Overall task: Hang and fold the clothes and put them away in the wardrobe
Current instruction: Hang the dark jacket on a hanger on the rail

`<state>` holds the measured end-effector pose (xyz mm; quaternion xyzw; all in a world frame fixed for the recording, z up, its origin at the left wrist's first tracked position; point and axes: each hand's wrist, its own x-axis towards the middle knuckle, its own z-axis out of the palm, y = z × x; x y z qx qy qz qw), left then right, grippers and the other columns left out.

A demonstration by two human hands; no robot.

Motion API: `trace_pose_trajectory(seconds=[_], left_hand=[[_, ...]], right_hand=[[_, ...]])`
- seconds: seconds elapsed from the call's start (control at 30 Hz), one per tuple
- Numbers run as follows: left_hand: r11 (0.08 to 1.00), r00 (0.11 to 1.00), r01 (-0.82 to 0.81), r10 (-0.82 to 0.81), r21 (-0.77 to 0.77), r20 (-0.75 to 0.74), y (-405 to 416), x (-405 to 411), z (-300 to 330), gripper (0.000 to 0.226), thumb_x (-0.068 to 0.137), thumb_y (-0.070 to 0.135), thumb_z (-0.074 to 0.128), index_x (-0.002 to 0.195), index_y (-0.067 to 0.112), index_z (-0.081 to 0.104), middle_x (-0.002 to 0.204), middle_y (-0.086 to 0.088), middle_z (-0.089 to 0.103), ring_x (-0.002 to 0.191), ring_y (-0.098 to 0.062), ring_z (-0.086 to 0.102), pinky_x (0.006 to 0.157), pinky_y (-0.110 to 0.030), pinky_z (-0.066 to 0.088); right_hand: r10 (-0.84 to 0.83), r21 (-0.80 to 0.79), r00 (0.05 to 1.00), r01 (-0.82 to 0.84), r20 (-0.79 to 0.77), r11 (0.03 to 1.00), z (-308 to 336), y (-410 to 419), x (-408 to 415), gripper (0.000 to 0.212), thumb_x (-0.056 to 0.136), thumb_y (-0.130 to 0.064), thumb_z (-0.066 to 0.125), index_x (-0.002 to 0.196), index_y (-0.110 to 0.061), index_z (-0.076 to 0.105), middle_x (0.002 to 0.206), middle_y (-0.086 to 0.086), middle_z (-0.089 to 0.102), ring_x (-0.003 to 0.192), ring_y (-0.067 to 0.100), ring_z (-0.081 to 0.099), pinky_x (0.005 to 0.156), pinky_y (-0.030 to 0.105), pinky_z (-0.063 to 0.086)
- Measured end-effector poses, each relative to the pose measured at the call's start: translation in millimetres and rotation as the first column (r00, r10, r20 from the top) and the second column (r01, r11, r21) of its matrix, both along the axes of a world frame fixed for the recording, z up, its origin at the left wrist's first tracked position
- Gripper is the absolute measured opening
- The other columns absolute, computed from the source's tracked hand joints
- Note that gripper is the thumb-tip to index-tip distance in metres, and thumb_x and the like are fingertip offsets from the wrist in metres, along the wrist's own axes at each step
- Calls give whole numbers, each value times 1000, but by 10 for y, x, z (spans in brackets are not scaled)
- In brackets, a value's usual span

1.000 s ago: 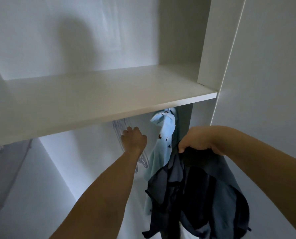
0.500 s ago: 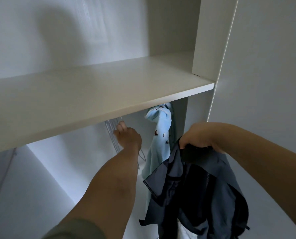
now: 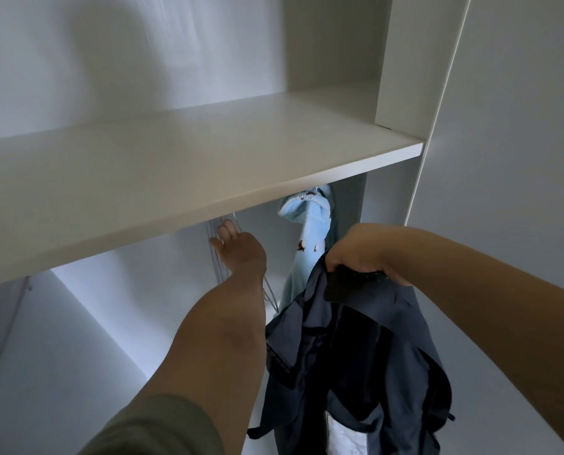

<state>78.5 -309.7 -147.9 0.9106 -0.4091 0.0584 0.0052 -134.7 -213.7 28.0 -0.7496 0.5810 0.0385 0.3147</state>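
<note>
**Trainee:** What is the step in hand?

**Instructor:** Judging from the layout, fetching a hanger. The left hand [image 3: 241, 249] reaches under the shelf [image 3: 208, 165] into the hanging bay of the wardrobe [image 3: 402, 60], with its fingers [image 3: 225, 228] extended among the clear hangers [image 3: 215, 257] and touching them. The grip there is apart; nothing is pinched yet.

**Trainee:** And the garment?

**Instructor:** The dark jacket [image 3: 366, 349] hangs from the right hand [image 3: 361, 251], whose grip is clamped on a bunched fold at the top. The jacket is in the air in front of the bay, not yet hung. A light blue garment [image 3: 310, 238] hangs just behind it, near the bay's right side.

**Trainee:** How is the step done well?

**Instructor:** Separate one hanger from the cluster. They are transparent and closely packed, so confirm by touch that only one is taken. The rail is hidden by the shelf, so lift the hook by feel. Hold the jacket off the blue garment to avoid snagging. Then find the collar, since the present hold looks bunched.
</note>
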Motion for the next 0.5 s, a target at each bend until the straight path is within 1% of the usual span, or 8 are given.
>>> trace_pose_trajectory(seconds=[0.07,0.13,0.2,0.27,0.33,0.4,0.47,0.5], left_hand=[[999,1000,-7,6,-52,-30,33,-15,2,31,94,21,41,117,13,59,144,-11,24,133,-30,21,113,-48,14],[993,997,-14,6,-117,-71,55,-17,33,29,93,20,42,113,12,61,141,-10,27,130,-30,25,112,-48,15],[979,995,-9,-11,-202,-99,78,-19,80,27,90,18,43,107,11,64,135,-11,33,123,-31,30,110,-48,18],[952,993,21,-54,-305,-101,121,-24,126,28,90,18,41,102,9,65,128,-12,39,115,-32,35,105,-46,23],[919,992,41,-86,-392,-97,199,-60,142,30,91,21,40,97,7,66,122,-12,44,109,-31,39,97,-44,27],[889,989,46,-105,-455,-105,330,-121,132,33,92,24,41,93,5,68,116,-12,49,104,-31,41,89,-41,28],[868,985,55,-129,-493,-116,516,-203,150,36,92,25,41,91,3,70,110,-13,53,101,-32,44,85,-40,30],[861,982,70,-149,-504,-118,628,-251,171,37,92,24,40,92,2,70,108,-13,55,100,-33,45,84,-39,31]], right_hand=[[1,-10,1000,0,4,1000,14,3,10,14,92,-16,53,82,-10,46,77,5,44,66,15,43,54,21,33],[18,-22,1000,-18,-1,1000,14,-1,13,10,94,-16,51,89,-11,44,84,7,46,79,20,46,56,22,34],[33,-43,999,-34,-19,998,2,-4,8,9,96,-16,49,98,-10,43,95,9,46,90,22,43,67,24,37],[-1,-49,1000,0,-12,999,-47,-28,3,11,95,-17,50,100,-8,46,101,10,47,91,23,44,75,25,35],[-59,-40,998,59,24,997,-133,-63,-10,12,94,-17,50,98,-7,49,97,10,50,88,24,47,75,27,37],[-78,-66,997,79,19,995,-220,-83,-30,14,95,-18,45,97,-6,51,83,7,50,84,23,48,73,27,39],[-37,-152,997,26,-74,988,-319,-117,-66,22,96,-19,39,100,-6,56,77,4,48,82,23,49,72,27,40],[-15,-185,991,-10,-133,983,-354,-121,-87,26,97,-19,36,103,-5,57,81,5,51,83,23,50,74,27,41]])
